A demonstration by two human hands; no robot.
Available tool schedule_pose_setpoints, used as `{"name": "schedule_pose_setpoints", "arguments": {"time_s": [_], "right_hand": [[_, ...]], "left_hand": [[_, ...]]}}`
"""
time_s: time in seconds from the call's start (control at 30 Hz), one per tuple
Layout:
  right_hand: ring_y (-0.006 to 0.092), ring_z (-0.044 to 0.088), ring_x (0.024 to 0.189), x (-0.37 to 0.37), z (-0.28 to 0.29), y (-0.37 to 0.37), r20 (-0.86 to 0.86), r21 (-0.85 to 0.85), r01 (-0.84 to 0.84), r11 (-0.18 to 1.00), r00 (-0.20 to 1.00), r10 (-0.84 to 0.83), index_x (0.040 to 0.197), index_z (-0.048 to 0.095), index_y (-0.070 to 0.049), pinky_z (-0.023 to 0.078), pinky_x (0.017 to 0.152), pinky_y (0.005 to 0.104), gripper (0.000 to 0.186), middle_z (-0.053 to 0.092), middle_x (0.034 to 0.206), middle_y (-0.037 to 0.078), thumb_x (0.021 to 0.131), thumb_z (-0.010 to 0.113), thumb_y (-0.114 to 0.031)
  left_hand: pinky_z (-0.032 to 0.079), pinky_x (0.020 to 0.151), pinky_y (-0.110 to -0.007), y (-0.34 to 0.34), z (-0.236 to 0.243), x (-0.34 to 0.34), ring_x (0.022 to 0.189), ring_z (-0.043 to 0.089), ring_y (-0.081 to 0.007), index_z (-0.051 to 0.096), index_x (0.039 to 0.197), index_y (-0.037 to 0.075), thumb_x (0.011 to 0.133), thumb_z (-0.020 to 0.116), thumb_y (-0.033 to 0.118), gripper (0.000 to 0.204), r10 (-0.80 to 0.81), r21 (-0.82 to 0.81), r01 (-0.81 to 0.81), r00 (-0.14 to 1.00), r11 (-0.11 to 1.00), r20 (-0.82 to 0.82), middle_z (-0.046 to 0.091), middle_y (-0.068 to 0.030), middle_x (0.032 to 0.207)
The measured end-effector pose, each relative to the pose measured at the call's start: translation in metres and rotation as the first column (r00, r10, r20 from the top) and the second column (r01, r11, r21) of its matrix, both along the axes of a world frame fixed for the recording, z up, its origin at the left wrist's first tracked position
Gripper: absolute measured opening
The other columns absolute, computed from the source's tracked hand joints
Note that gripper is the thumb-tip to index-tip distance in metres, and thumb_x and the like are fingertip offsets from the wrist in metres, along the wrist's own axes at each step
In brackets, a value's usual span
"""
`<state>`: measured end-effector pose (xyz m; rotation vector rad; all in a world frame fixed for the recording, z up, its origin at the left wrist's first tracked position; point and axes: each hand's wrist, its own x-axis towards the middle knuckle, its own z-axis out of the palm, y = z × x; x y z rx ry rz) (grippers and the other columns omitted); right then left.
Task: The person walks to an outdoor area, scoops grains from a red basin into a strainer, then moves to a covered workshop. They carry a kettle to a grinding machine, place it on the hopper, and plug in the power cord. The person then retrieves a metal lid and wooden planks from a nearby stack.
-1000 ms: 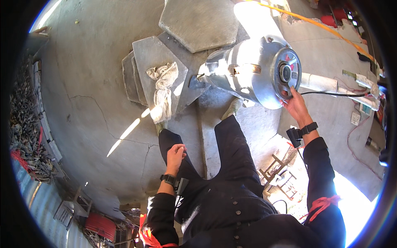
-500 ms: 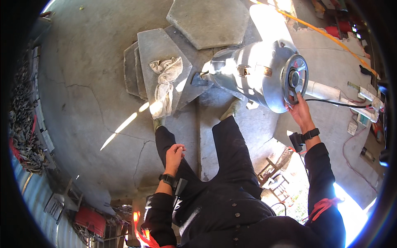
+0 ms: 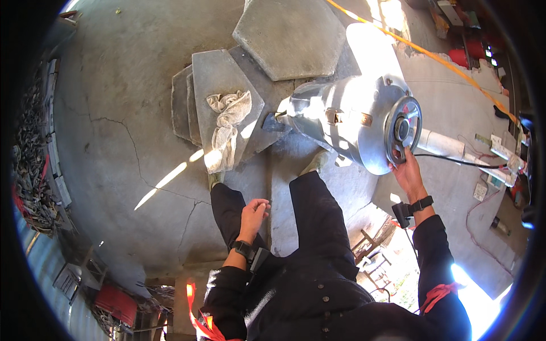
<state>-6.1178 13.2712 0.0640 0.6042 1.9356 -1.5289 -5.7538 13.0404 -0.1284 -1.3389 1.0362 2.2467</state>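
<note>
My right hand [image 3: 408,173] is closed on the lower rim of a grey handwheel [image 3: 388,129], its fingers partly hidden by the rim. The wheel is mounted on the end of a shiny metal machine housing [image 3: 364,136] with a small window in its side and a spout-like end pointing left. My left hand [image 3: 254,217] hangs over my left thigh, fingers loosely curled in, with nothing visible in it. A crumpled, dirty whitish cloth [image 3: 226,131] lies on a stone slab [image 3: 207,77] beyond that hand.
Hexagonal stone slabs [image 3: 296,40] lie stacked at the far middle. A yellow-orange hose or cord [image 3: 424,51] crosses the far right. From behind the wheel a black cable [image 3: 455,159] runs right, near a pale pipe [image 3: 441,143]. A red container [image 3: 116,304] stands at lower left.
My right hand stays on the handwheel, with no clear turning seen. My left hand has moved slightly to the right over my thigh. The whole view has shifted a little.
</note>
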Motion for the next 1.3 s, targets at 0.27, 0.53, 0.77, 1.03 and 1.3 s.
{"name": "schedule_pose_setpoints", "arguments": {"time_s": [0.27,0.53,0.77,1.03,1.3], "right_hand": [[0.0136,0.055,0.070,0.005,-0.015,-0.007,-0.154,0.198,0.084,0.977,0.987,-0.053,0.105,0.052,-0.011,0.043,0.060,0.0300,0.032,0.058,0.082,0.002,0.096,0.045,-0.041],[0.0126,0.055,0.070,0.002,-0.025,-0.009,-0.248,0.254,0.165,0.953,0.963,-0.101,0.095,0.052,-0.008,0.046,0.063,0.0277,0.028,0.056,0.077,0.002,0.097,0.043,-0.034],[0.0108,0.054,0.070,0.000,-0.025,-0.015,-0.264,0.252,0.234,0.939,0.950,-0.167,0.091,0.052,-0.009,0.046,0.066,0.0252,0.024,0.057,0.077,0.002,0.097,0.044,-0.031],[0.0100,0.051,0.066,0.003,-0.021,-0.037,-0.307,0.341,0.284,0.896,0.935,-0.179,0.088,0.051,-0.010,0.043,0.063,0.0250,0.026,0.056,0.074,0.001,0.097,0.045,-0.033],[0.0134,0.057,0.069,0.002,-0.030,0.009,-0.295,0.343,0.287,0.894,0.937,-0.188,0.100,0.051,-0.010,0.047,0.061,0.0285,0.025,0.058,0.082,0.004,0.098,0.044,-0.035]], "left_hand": [[0.045,0.060,-0.022,0.020,-0.012,-0.001,0.068,0.057,-0.0090,0.062,0.102,0.004,0.091,0.051,0.014,0.018,0.041,0.066,-0.042,0.999,0.997,0.015,0.065,-0.0029,0.088],[0.044,0.060,-0.022,0.022,-0.027,0.002,0.067,0.057,-0.0093,0.062,0.101,0.004,0.090,0.052,0.014,0.018,0.001,0.117,-0.011,0.996,0.993,0.084,0.066,-0.0040,0.088],[0.046,0.064,-0.021,0.016,-0.033,-0.020,0.069,0.057,-0.0083,0.061,0.105,0.004,0.091,0.053,0.016,0.020,-0.041,0.157,0.028,0.996,0.987,0.080,0.067,-0.0034,0.091],[0.045,0.062,-0.022,0.013,-0.039,-0.042,0.069,0.057,-0.0089,0.062,0.103,0.003,0.091,0.052,0.013,0.018,-0.041,0.164,0.030,0.997,0.986,0.063,0.066,-0.0044,0.090],[0.046,0.063,-0.023,0.017,-0.044,-0.043,0.069,0.057,-0.0097,0.062,0.102,0.003,0.091,0.052,0.012,0.018,-0.046,0.197,0.024,0.993,0.980,0.106,0.066,-0.0048,0.089]]}}
